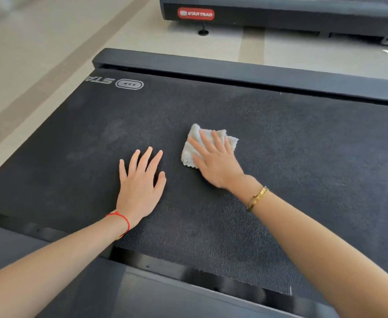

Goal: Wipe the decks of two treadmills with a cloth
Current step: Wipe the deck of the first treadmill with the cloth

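Off to my far left runs the pale floor [39, 53], with darker stripes crossing it at a slant. Next comes the near treadmill's deck [280, 157], a dark textured belt that fills most of what I see, with a white logo [128, 84] printed upside down near its far left corner. My left hand [140, 182] lies flat on the belt, palm down, fingers straight and a little spread, holding nothing; a red string bracelet [122, 220] circles that wrist. Just beside it to the right, not touching it, is the cloth [230, 141], a small pale crumpled rag lying on the middle of the deck. My right hand [213, 160] presses down on the cloth with straight fingers laid over it, so its edges stick out on the far side and on the left; a gold bangle [258, 198] sits on that wrist. Beyond the deck runs the grey side rail [234, 70], and past a strip of floor, at the upper right, stands the second treadmill [303, 17] with a red brand badge [196, 13] on its end
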`<state>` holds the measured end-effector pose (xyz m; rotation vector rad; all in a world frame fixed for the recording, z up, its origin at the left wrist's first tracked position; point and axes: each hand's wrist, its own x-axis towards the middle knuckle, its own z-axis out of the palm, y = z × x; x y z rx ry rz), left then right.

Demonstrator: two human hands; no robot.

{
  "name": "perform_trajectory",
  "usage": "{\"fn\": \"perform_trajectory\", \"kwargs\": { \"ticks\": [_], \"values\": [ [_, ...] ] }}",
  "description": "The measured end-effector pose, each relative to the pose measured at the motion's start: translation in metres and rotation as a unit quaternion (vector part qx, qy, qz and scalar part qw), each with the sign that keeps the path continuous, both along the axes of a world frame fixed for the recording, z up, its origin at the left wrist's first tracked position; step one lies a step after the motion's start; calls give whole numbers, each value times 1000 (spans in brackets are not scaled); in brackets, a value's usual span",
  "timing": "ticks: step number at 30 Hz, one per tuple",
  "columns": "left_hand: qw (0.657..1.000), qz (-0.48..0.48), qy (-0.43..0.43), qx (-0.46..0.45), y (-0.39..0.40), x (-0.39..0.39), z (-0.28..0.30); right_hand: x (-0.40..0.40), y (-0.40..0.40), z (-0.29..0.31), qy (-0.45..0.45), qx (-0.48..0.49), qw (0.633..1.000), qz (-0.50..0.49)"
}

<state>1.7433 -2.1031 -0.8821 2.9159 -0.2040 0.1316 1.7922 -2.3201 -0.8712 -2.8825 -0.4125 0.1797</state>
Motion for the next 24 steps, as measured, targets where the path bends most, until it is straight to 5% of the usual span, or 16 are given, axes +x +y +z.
{"fn": "perform_trajectory", "kwargs": {
  "ticks": [6, 15, 24],
  "values": [
    [998, -12, 46, 41, 4, 3, 7, -8, -16, 1, -3, 14, 998, 56],
    [997, -2, 56, 59, 8, 61, 11, 134, -94, 5, 20, -12, 996, -82],
    [998, 20, 30, 43, 9, 81, -8, 216, -50, -2, -7, 8, 983, -181]
  ]
}}
